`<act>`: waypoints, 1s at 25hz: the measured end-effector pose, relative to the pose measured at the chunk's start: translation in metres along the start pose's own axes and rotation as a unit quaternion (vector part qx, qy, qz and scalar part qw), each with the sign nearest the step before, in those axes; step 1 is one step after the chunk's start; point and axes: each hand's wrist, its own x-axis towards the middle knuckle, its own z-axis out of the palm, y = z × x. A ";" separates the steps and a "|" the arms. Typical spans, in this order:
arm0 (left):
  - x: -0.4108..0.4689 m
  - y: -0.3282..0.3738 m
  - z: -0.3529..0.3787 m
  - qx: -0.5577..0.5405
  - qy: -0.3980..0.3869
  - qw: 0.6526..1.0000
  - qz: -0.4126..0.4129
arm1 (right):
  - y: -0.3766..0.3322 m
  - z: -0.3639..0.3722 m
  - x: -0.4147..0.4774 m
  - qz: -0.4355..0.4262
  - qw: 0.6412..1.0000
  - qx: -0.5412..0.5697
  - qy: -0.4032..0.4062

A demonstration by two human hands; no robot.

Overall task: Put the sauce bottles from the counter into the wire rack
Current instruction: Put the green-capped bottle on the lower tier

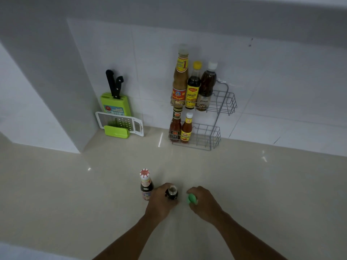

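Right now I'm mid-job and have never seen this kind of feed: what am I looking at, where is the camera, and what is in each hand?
There is one picture, from a camera worn on a person's head, looking down at two bare arms over a pale counter. The left hand grips a dark open bottle standing on the counter. The right hand holds its green cap. Beside the left hand stands another sauce bottle with a red and white cap. On the wall ahead hangs a two-shelf wire rack: three bottles above, two below. To its left are a green knife block and a grater.
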 end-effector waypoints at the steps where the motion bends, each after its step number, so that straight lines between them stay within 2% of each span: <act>1: 0.002 0.005 0.001 -0.012 0.002 1.000 0.010 | -0.002 -0.007 0.000 0.019 0.998 0.059 0.026; 4: 0.016 0.032 0.007 -0.041 0.031 0.995 0.081 | -0.019 -0.044 0.011 0.065 0.966 0.218 0.121; 8: 0.044 0.088 0.001 -0.071 0.042 0.977 0.197 | -0.052 -0.122 0.027 0.001 0.931 0.319 0.175; 11: 0.067 0.128 -0.013 -0.090 0.013 0.970 0.227 | -0.081 -0.182 0.028 -0.094 0.941 0.269 0.181; 13: 0.081 0.145 -0.025 -0.063 -0.004 0.968 0.242 | -0.098 -0.211 0.025 -0.139 0.951 0.219 0.169; 19: 0.106 0.154 -0.043 0.021 -0.069 0.967 0.243 | -0.135 -0.247 0.025 -0.197 0.971 0.043 0.126; 25: 0.118 0.152 -0.055 0.018 -0.118 0.966 0.230 | -0.133 -0.251 0.039 -0.326 0.939 -0.036 0.107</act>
